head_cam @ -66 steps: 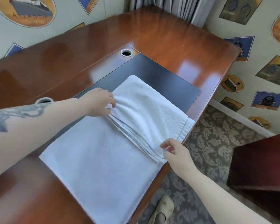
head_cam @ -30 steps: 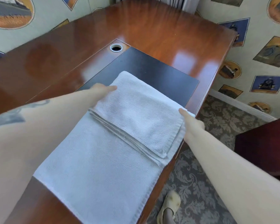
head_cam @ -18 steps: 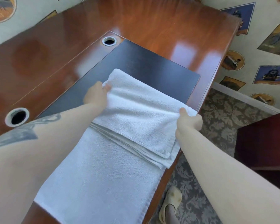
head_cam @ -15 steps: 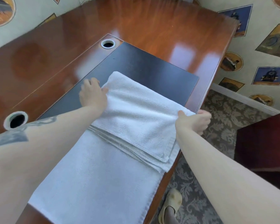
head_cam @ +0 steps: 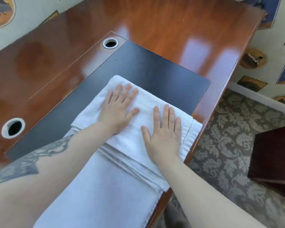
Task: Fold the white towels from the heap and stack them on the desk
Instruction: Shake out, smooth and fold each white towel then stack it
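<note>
A white towel (head_cam: 105, 191) lies along the right edge of the wooden desk (head_cam: 155, 22), partly on a black inset pad (head_cam: 155, 71). Its far end is folded back over itself, so a thicker layered part (head_cam: 143, 102) sits on top. My left hand (head_cam: 120, 109) lies flat on the left of that folded part, fingers straight and spread. Beside it, my right hand (head_cam: 163, 134) presses flat on the right of the fold, close to the desk edge. Neither hand grips anything. No heap of towels is in view.
Two round cable holes (head_cam: 110, 43) (head_cam: 13, 128) are set in the desktop left of the pad. The desk's right edge drops to a patterned carpet (head_cam: 229, 137). A dark wooden piece of furniture (head_cam: 276, 155) stands at the right.
Both hands let go of the folded part's side edges and moved onto its top. They now lie flat with fingers spread.
</note>
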`<state>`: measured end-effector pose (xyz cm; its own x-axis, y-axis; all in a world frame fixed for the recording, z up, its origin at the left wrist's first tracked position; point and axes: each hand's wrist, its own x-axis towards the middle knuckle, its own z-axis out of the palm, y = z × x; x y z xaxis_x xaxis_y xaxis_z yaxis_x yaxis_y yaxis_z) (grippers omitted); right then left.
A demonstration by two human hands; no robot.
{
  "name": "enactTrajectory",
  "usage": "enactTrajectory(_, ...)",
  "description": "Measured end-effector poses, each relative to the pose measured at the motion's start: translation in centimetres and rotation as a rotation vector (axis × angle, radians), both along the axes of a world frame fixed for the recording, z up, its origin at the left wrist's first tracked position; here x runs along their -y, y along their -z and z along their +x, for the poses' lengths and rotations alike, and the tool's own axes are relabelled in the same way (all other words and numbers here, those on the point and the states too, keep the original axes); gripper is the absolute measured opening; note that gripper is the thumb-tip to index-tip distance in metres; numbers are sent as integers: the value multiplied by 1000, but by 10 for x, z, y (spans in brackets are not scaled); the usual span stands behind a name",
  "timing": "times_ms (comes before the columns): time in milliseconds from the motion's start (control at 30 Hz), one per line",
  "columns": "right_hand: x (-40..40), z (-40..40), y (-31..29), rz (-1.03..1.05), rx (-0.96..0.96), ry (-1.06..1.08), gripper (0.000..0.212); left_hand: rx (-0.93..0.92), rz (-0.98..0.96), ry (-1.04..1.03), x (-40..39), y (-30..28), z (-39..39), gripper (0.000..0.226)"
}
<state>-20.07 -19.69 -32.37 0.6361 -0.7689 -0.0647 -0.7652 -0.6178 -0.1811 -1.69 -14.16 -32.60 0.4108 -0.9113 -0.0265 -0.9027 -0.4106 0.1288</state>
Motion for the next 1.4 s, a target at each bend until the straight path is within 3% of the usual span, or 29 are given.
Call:
enactTrajectory(167, 7, -42, -6, 6, -64, 109, 80, -56, 46, -134, -6, -7, 39, 61)
enactTrajectory(233, 1, -48, -11, 3, -48, 92, 79, 9, 74, -135, -6, -10, 36, 59)
enactTrajectory(333, -31, -46, -17, 50, 14, -217, 78, 112, 21, -6, 1, -22, 27, 56)
enactTrajectory(433, -39, -48, -20, 116, 18, -433, 76, -28, 115, 299, 27, -44, 38, 56)
enactTrajectory(500, -6, -42, -27, 202, 155, -353, 69, -76, 303, 346, 53, -57, 50, 64)
enactTrajectory(567, 39, -31, -38, 194, 252, -127, 61, -55, 468, 340, 79, -67, 59, 67)
enactTrajectory(667, 99, -17, -53, 380, 92, 129, 69, -38, 677, 347, 109, -78, 62, 70)
enactTrajectory(767, 117, -19, -59, 587, -41, 48, 75, -53, 815, 319, 118, -86, 63, 85)
enactTrajectory(900, 107, -32, -52, 494, -97, -72, 86, -43, 719, 316, 106, -81, 60, 80)
enactTrajectory(1100, 100, -33, -46, 458, -137, -60, 80, 69, 609, 298, 86, -81, 49, 74)
enactTrajectory(1233, 127, -21, -61, 599, -97, -34, 40, 149, 623, 288, 98, -95, 47, 59)
enactTrajectory(1300, 142, -14, -70, 458, -24, 8, 32, 232, 534, 267, 108, -107, 47, 48)
enactTrajectory(1400, 153, -6, -82, 210, 9, 14, 38, 284, 327, 186, 112, -115, 45, 45)
